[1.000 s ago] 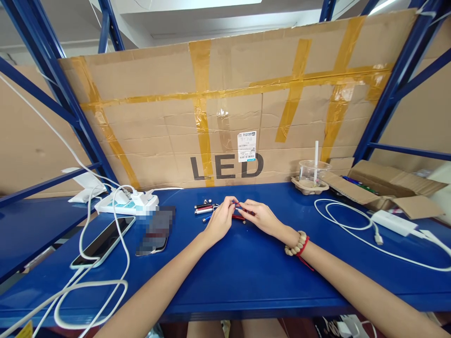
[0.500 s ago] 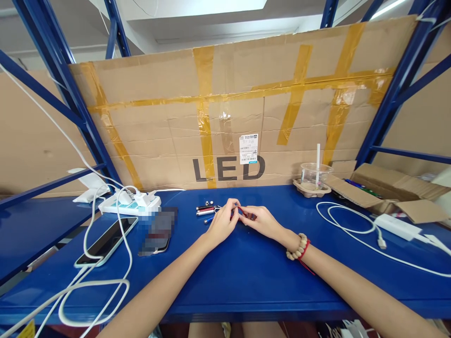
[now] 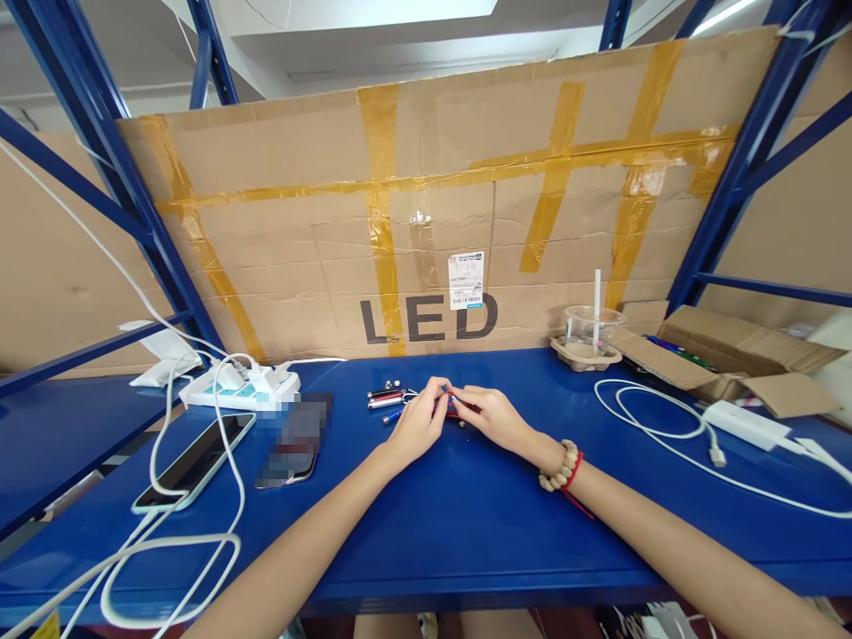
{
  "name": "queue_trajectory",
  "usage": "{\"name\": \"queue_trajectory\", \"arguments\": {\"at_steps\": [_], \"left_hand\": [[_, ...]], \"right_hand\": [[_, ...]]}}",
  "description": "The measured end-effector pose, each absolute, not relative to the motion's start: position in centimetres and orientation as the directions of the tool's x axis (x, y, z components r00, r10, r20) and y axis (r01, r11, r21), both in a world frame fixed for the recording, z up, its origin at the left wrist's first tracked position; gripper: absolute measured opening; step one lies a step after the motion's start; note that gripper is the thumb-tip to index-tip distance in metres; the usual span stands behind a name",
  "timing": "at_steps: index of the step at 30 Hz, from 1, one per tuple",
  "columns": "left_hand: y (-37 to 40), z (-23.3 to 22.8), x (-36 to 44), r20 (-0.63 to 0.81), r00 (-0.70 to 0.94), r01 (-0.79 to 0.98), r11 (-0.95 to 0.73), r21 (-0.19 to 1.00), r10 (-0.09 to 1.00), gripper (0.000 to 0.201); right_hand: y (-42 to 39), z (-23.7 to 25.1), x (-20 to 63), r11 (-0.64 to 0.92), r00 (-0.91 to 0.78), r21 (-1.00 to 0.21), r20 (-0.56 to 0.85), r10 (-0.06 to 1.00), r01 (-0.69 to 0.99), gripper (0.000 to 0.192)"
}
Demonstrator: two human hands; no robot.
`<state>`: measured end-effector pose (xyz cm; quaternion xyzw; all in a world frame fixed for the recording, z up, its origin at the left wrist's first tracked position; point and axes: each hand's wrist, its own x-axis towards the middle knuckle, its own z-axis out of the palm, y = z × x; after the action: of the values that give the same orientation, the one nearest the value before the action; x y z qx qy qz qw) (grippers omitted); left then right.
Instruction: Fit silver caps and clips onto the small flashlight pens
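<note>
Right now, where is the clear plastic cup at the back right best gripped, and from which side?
Grip the clear plastic cup around its side wall from the front. It stands upright in a paper tray, a straw rises from its open top, and the cardboard closes off the back, so a grip from above or behind looks awkward.

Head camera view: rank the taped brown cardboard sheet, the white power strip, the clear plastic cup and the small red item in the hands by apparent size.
1. Taped brown cardboard sheet
2. White power strip
3. Clear plastic cup
4. Small red item, mostly hidden between the left hand and right hand
</note>
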<state>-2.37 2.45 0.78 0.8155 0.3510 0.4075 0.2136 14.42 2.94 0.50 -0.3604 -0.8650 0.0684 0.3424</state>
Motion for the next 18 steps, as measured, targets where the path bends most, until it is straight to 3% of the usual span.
{"name": "queue_trajectory", "arguments": {"at_steps": [5,11,18], "left_hand": [[2.49,0.93,-1.71,0.495,0.360,0.224,-0.588,0.777,0.791,0.013],[2.84,0.90,-1.46,0.409,0.271,0.097,-0.447,0.889,0.872,0.030],[2.95,0.60,-1.52,0.320,0.309,-0.021,-0.330,0.944,0.895,0.035]], "right_hand": [[3.06,0.63,14.36,0.719,-0.418,-0.436,0.602,0.680,0.541,0.034],[2.93,0.73,14.37,0.707,-0.393,-0.497,0.598,0.699,0.503,0.033],[3.12,0.71,14.55,0.721,-0.435,-0.440,0.588,0.682,0.535,0.031]]}}
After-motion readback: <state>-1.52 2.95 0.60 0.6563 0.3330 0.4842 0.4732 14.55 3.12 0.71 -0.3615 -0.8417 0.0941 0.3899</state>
